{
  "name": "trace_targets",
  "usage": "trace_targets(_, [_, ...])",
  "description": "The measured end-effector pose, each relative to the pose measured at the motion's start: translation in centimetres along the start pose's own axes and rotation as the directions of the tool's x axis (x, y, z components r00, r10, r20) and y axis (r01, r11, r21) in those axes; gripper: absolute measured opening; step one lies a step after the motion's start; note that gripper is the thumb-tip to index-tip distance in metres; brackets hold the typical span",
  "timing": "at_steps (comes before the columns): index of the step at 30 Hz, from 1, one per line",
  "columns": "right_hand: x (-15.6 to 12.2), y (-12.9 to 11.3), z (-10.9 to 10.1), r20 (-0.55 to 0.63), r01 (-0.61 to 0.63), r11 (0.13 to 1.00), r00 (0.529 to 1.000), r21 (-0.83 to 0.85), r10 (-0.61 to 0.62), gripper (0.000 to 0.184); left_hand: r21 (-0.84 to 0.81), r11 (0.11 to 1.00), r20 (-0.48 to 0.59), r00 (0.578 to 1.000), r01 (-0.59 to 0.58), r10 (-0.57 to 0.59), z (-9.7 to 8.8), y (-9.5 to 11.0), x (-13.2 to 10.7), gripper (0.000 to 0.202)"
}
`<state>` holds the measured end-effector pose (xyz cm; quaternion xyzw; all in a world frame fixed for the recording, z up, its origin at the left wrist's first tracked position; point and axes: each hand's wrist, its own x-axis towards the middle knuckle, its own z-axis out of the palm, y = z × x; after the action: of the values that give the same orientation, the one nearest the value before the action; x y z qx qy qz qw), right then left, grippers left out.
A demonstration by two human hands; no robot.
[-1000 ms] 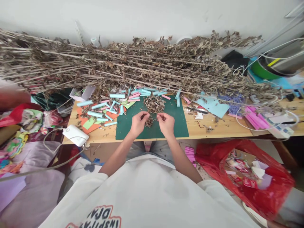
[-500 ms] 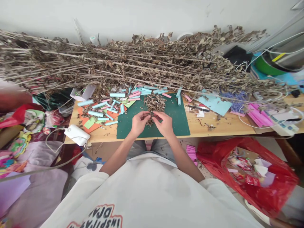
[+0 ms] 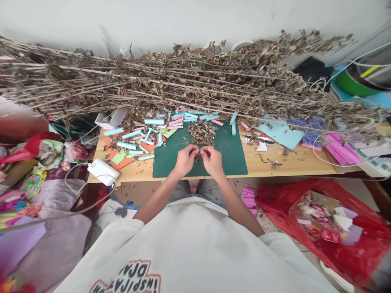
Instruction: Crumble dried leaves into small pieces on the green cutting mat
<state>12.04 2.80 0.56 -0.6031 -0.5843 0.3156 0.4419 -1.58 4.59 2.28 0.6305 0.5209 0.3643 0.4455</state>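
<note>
My left hand (image 3: 185,159) and my right hand (image 3: 212,161) meet fingertip to fingertip above the front of a green cutting mat (image 3: 230,156). Both are closed in a pinch on a small bit of dried leaf, mostly hidden by the fingers. Brown crumbs show in the narrow gap between the hands. Just beyond my fingertips, a heap of crumbled dried leaves (image 3: 202,132) lies on the mat. Rolled blue paper tubes (image 3: 154,121) and pink paper tubes (image 3: 175,121) are scattered behind and to the left.
Long dried plant stalks (image 3: 159,83) stretch across the back of the wooden table (image 3: 259,165). A white power bank (image 3: 104,171) with a cable sits at the left front edge. Light blue paper (image 3: 285,134) lies to the right. An open red plastic bag (image 3: 275,199) holds scraps below.
My hands have turned inward and their fingers have curled more tightly together, staying over the mat. The whole view has shifted slightly, with the table appearing farther right.
</note>
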Motion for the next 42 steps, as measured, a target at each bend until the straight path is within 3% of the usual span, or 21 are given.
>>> trace_targets(3, [0.2,0.1,0.3,-0.017,-0.046,0.997,0.999,0.066,0.047,0.015,-0.089,0.995,0.019,0.999,0.048,-0.047,0.3,-0.4,0.4,0.013])
trace_targets(8, [0.0,-0.2,1.0,-0.092,0.126,0.974,0.985,-0.188,-0.145,0.018,-0.163,0.982,-0.004,0.995,0.094,-0.096,1.0,-1.0,0.8,0.014])
trace_targets(12, [0.0,0.3,0.9,-0.156,0.110,0.946,0.974,-0.304,-0.163,0.021,-0.200,0.972,-0.019,0.991,0.126,-0.132,0.9,-0.8,0.8,0.013])
trace_targets(18, [0.8,1.2,0.0,-0.077,0.141,0.963,0.984,-0.230,-0.163,0.020,-0.383,0.909,-0.022,0.983,0.163,-0.185,0.4,-1.1,0.9,0.023])
trace_targets(24, [0.7,1.6,-0.1,-0.012,0.172,0.966,0.984,-0.193,-0.177,0.020,-0.327,0.932,-0.051,0.982,0.157,-0.184,0.3,-1.8,0.8,0.030])
trace_targets(30, [0.3,1.1,-0.3,-0.069,0.130,0.975,0.987,-0.179,-0.144,0.012,-0.192,0.975,-0.070,0.990,0.109,-0.124,0.3,-2.0,0.6,0.026])
trace_targets(34, [0.3,0.0,-0.8,-0.027,0.182,0.982,0.983,-0.058,-0.184,0.026,-0.208,0.976,-0.073,0.994,0.059,-0.076,0.4,-1.7,0.7,0.019])
trace_targets(42, [0.3,0.1,-0.5,-0.031,0.228,0.972,0.973,-0.047,-0.230,0.020,-0.290,0.953,-0.017,0.995,0.093,-0.102,0.2,-1.7,1.1,0.017])
